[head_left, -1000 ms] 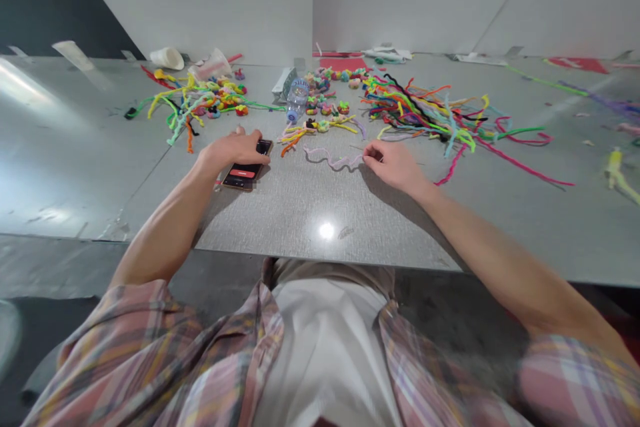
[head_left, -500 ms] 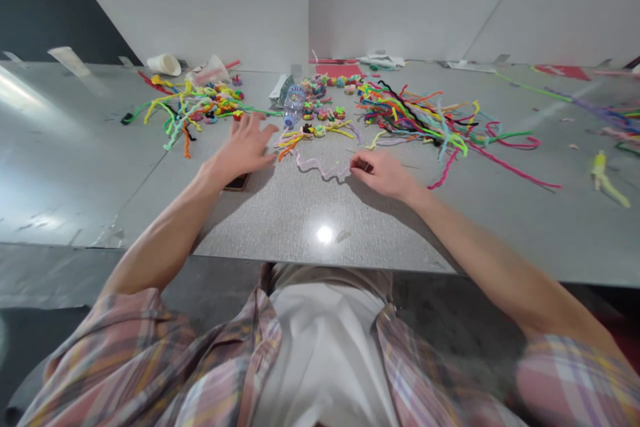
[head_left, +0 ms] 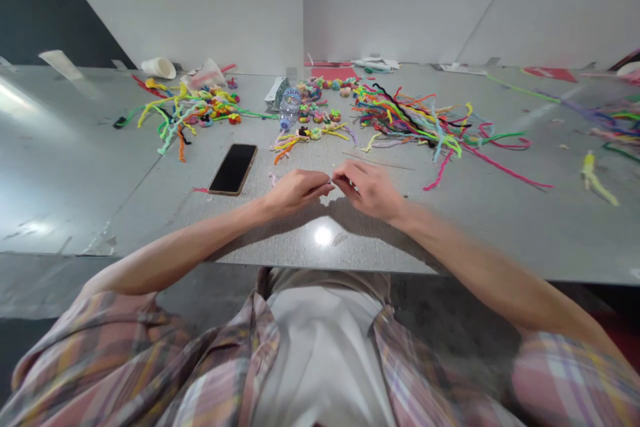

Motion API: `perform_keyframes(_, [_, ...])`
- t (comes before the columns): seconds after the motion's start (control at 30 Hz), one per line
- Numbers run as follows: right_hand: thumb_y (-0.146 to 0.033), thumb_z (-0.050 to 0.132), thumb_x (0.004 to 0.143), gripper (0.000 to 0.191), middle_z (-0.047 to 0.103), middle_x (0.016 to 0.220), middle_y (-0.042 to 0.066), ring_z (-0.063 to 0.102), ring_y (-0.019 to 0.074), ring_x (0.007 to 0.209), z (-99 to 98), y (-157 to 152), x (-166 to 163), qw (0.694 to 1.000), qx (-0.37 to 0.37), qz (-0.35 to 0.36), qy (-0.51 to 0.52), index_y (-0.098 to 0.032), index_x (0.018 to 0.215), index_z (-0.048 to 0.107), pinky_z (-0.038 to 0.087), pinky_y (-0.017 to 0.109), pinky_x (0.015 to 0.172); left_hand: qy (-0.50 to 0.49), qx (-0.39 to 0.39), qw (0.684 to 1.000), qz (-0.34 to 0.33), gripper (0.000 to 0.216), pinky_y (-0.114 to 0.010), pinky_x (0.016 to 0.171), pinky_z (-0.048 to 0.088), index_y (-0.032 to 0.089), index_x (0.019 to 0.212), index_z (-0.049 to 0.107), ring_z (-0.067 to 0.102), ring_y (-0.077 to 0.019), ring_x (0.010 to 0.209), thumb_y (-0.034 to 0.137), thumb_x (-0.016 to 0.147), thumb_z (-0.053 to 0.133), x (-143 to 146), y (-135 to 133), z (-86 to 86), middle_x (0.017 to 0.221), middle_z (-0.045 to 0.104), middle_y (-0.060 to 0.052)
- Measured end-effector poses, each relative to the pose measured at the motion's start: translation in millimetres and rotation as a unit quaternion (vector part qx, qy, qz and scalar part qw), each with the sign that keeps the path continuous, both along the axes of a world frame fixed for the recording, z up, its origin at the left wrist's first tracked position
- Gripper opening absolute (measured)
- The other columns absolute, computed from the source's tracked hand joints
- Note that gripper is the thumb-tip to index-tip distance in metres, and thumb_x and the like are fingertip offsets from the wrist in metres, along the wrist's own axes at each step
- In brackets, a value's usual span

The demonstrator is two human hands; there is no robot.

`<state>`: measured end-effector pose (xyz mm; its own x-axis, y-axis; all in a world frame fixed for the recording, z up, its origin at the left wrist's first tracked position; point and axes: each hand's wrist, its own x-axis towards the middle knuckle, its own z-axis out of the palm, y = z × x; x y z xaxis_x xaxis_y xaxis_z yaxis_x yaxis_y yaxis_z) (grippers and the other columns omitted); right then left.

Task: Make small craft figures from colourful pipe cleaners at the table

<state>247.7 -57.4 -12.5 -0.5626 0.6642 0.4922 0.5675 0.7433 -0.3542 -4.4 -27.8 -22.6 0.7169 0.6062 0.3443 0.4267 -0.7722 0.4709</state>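
Observation:
My left hand [head_left: 301, 188] and my right hand [head_left: 367, 188] meet fingertip to fingertip over the near part of the table. Both are closed in a pinch on a pale pink pipe cleaner [head_left: 273, 179]. Its loose, wavy end shows left of my left hand; the rest is hidden behind the fingers. Beyond the hands lies a small bundle of yellow, orange and lilac pipe cleaners [head_left: 287, 144]. A thin straight strand [head_left: 380, 161] rests on the table just past my right hand.
A phone [head_left: 233, 169] lies left of my hands. Farther back are a plastic bottle [head_left: 290, 109], a heap of coloured pipe cleaners [head_left: 420, 120] to the right and a tangled pile [head_left: 200, 107] to the left. A white cup [head_left: 159, 68] lies on its side near the wall.
My left hand has come down and right from above the phone, closing beside my right hand. My right hand has drawn slightly nearer. The phone is uncovered; most of the pipe cleaner is now hidden.

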Motion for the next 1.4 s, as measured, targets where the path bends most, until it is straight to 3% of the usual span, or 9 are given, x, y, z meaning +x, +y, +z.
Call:
perform_keyframes(0.4, [-0.038, 0.048, 0.115, 0.023, 0.079, 0.11, 0.01, 0.069, 0.0273, 0.094, 12.3, 44, 43, 0.992, 0.021, -0.121, -0.002, -0.027, 0.109, 0.067, 0.047, 0.041, 0.086, 0.038, 0.06, 0.995, 0.071, 0.046, -0.033, 0.07, 0.039, 0.022, 0.074, 0.045, 0.048, -0.0167, 0.066, 0.041, 0.116, 0.05, -23, 28, 19.8, 0.068, 0.05, 0.0])
perform_keyframes(0.57, [-0.034, 0.053, 0.109, 0.019, 0.08, 0.109, 0.01, 0.07, 0.0295, 0.097, 15.4, 63, 67, 0.984, 0.018, -0.177, -0.006, -0.027, 0.107, 0.071, 0.047, 0.043, 0.087, 0.071, 0.061, 0.992, 0.081, 0.045, -0.033, 0.077, 0.047, 0.022, 0.075, 0.049, 0.058, -0.0184, 0.072, 0.039, 0.116, 0.049, -32, 37, 19.4, 0.07, 0.055, -0.002])
perform_keyframes(0.83, [-0.029, 0.062, 0.105, 0.011, 0.081, 0.103, 0.014, 0.071, 0.0348, 0.097, 10.0, 87, 96, 0.954, 0.033, -0.299, 0.002, -0.026, 0.105, 0.073, 0.047, 0.047, 0.087, 0.075, 0.055, 0.994, 0.062, 0.045, -0.035, 0.072, 0.044, 0.023, 0.074, 0.048, 0.055, -0.0189, 0.069, 0.042, 0.115, 0.047, -32, 39, 13.5, 0.07, 0.056, -0.003])
perform_keyframes(1.1, [-0.043, 0.064, 0.109, 0.022, 0.081, 0.1, 0.015, 0.071, 0.0341, 0.095, -0.1, 96, 100, 0.953, 0.024, -0.301, 0.006, -0.025, 0.105, 0.077, 0.051, 0.047, 0.087, 0.08, 0.044, 0.995, 0.027, 0.046, -0.035, 0.072, 0.043, 0.024, 0.073, 0.05, 0.056, -0.0197, 0.069, 0.045, 0.114, 0.044, -25, 36, 4.2, 0.071, 0.058, -0.003])
perform_keyframes(1.2, [-0.044, 0.066, 0.106, 0.023, 0.082, 0.095, 0.013, 0.071, 0.0311, 0.087, -4.7, 97, 98, 0.962, -0.01, -0.274, 0.019, -0.024, 0.101, 0.077, 0.05, 0.045, 0.082, 0.084, 0.052, 0.995, 0.019, 0.048, -0.035, 0.072, 0.043, 0.024, 0.074, 0.054, 0.059, -0.02, 0.071, 0.044, 0.116, 0.043, -28, 37, 0.9, 0.073, 0.063, -0.004])
perform_keyframes(1.4, [-0.042, 0.069, 0.103, 0.019, 0.081, 0.087, 0.008, 0.071, 0.027, 0.08, -11.4, 84, 79, 0.975, -0.074, -0.211, 0.013, -0.026, 0.096, 0.076, 0.048, 0.041, 0.077, 0.125, 0.072, 0.988, 0.061, 0.038, -0.034, 0.072, 0.043, 0.024, 0.101, 0.072, 0.066, -0.0225, 0.077, 0.042, 0.117, 0.042, -34, 40, -3.7, 0.084, 0.072, -0.007])
